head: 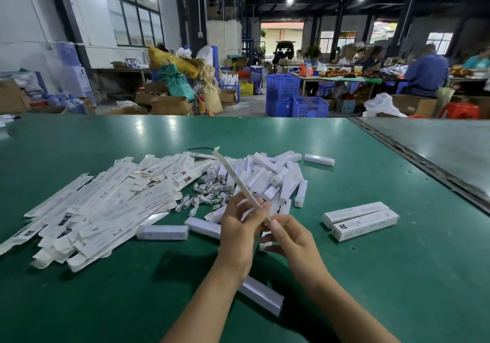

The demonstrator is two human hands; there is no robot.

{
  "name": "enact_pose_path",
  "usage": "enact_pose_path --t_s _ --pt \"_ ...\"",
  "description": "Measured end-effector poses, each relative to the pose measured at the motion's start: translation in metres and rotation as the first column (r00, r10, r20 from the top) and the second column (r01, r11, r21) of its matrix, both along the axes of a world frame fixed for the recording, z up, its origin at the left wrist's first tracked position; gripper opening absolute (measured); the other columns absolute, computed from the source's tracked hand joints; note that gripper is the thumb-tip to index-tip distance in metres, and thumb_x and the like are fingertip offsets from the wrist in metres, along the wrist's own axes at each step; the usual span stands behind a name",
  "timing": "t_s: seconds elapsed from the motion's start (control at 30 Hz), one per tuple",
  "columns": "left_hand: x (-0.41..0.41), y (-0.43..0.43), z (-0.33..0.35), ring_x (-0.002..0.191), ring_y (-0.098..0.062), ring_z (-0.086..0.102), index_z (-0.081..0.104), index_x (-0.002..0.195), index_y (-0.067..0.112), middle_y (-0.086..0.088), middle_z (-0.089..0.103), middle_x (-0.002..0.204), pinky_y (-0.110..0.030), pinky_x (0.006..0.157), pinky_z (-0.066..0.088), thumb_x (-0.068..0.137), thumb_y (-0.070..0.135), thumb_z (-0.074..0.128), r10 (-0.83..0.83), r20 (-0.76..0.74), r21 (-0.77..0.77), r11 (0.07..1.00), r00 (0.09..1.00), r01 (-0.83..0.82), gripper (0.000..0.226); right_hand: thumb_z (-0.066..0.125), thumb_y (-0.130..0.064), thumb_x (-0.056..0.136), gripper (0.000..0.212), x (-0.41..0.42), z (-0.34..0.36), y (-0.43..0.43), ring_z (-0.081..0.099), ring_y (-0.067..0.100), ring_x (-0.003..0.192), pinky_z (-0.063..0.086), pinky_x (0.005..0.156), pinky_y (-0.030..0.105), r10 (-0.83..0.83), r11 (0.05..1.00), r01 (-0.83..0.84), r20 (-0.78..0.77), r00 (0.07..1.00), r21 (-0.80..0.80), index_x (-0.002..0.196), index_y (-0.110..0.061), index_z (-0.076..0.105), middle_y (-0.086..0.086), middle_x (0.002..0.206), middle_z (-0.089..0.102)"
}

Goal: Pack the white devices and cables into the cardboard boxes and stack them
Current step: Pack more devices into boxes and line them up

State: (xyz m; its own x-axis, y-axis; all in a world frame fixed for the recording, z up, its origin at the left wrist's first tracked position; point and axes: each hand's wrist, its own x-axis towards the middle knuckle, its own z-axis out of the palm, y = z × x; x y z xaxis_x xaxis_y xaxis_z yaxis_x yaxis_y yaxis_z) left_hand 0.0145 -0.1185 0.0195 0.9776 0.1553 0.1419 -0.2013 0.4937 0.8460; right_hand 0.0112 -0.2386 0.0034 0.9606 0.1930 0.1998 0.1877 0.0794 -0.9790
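Left grip (240, 223) and right grip (287, 236) pinch flat box (236, 178) low end above worktop (371, 276) middle; squeeze long edges to pop it open.

The left hand (240, 226) and right hand (289, 239) held a flattened box (240, 183) between them above the table (106, 303). A pile of flat boxes (92, 210) lay left of the hands. A heap of devices (267, 178) lay behind them, with cables (206, 196), apparently tangled, at the heap's left edge. Two packed boxes (360, 220) lay touching, side by side, to the right. One box (261, 296) lay under the left forearm.
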Motion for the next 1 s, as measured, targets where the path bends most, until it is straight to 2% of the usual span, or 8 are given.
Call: enact_pose_path --t_s 0.13,0.3,0.43,0.53,0.6,0.7,0.83,1.0 --pt "-0.004 0.009 0.0 0.109 -0.035 0.069 0.053 0.111 0.009 -0.029 0.066 0.118 -0.039 0.086 0.059 0.074 0.014 0.072 0.005 -0.017 -0.119 0.993 1.0 -0.007 0.042 0.073 -0.037 0.082 0.028 0.002 -0.003 -0.002 0.066 0.022 0.076 0.056 0.072 0.029 0.025 0.999 -0.026 -0.019 0.999 -0.023 0.095 -0.012 0.069 0.006 0.084 0.071" --pt "-0.002 0.031 0.001 0.104 -0.033 0.072 0.055 0.114 0.017 -0.017 0.073 0.111 -0.035 0.086 0.059 0.076 0.023 0.069 -0.015 0.019 -0.257 0.966 1.0 0.019 0.041 0.075 -0.035 0.075 0.021 0.002 -0.004 -0.001 0.066 0.018 0.074 0.053 0.072 0.027 0.097 0.993 -0.1 -0.045 0.994 -0.065 0.09 -0.021 0.074 0.002 0.079 0.071" --pt "0.002 0.043 -0.001 0.109 -0.032 0.07 0.055 0.122 0.019 -0.013 0.072 0.117 -0.034 0.081 0.061 0.058 0.044 0.093 0.001 0.026 -0.278 0.96 1.0 0.007 0.079 0.077 -0.041 0.07 0.027 0.0 -0.004 -0.002 0.066 0.017 0.075 0.055 0.074 0.027 0.128 0.989 -0.132 -0.055 0.99 -0.073 0.092 -0.024 0.074 0.002 0.083 0.071" --pt "0.004 0.044 -0.003 0.109 -0.032 0.07 0.055 0.121 0.013 -0.009 0.074 0.114 -0.037 0.082 0.058 0.08 0.034 0.07 0.011 0.04 -0.272 0.962 0.999 0.0 0.048 0.081 -0.034 0.07 0.029 0.0 -0.002 -0.003 0.067 0.017 0.076 0.056 0.071 0.027 0.111 0.992 -0.115 -0.08 0.991 -0.052 0.093 -0.019 0.074 0.002 0.088 0.073" --pt "0.004 0.043 -0.003 0.106 -0.031 0.071 0.059 0.111 0.011 -0.01 0.075 0.112 -0.035 0.078 0.06 0.083 0.029 0.063 0.003 0.033 -0.272 0.962 0.999 0.006 0.034 0.085 -0.03 0.072 0.032 0.0 -0.001 -0.004 0.069 0.017 0.076 0.057 0.07 0.028 0.109 0.993 -0.114 -0.098 0.989 -0.04 0.096 -0.014 0.072 0.005 0.092 0.074" --pt "0.002 0.042 -0.002 0.102 -0.029 0.073 0.06 0.11 0.014 -0.01 0.075 0.11 -0.033 0.071 0.061 0.085 0.034 0.061 -0.022 0.025 -0.276 0.961 0.999 0.028 0.032 0.078 -0.028 0.075 0.033 -0.002 0.002 -0.005 0.071 0.021 0.071 0.055 0.065 0.024 0.134 0.989 -0.14 -0.115 0.984 -0.052 0.101 -0.009 0.069 0.005 0.092 0.075" --pt "0.001 0.04 -0.005 0.09 -0.025 0.075 0.061 0.102 0.013 -0.006 0.076 0.093 -0.036 0.068 0.061 0.089 0.035 0.055 -0.033 -0.01 -0.277 0.96 0.999 0.029 0.026 0.074 -0.018 0.084 0.023 -0.003 0.002 -0.006 0.072 0.034 0.068 0.056 0.058 0.03 0.152 0.985 -0.161 -0.124 0.981 -0.066 0.103 -0.006 0.067 0.01 0.086 0.074" --pt "0.003 0.039 -0.008 0.071 -0.019 0.065 0.061 0.088 0.017 -0.002 0.061 0.075 -0.038 0.073 0.059 0.088 0.036 0.054 -0.046 -0.034 -0.29 0.956 0.998 0.035 0.02 0.072 -0.008 0.087 0.009 -0.003 -0.002 -0.004 0.07 0.038 0.062 0.055 0.051 0.033 0.137 0.988 -0.144 -0.122 0.983 -0.049 0.095 -0.004 0.067 0.009 0.071 0.07"
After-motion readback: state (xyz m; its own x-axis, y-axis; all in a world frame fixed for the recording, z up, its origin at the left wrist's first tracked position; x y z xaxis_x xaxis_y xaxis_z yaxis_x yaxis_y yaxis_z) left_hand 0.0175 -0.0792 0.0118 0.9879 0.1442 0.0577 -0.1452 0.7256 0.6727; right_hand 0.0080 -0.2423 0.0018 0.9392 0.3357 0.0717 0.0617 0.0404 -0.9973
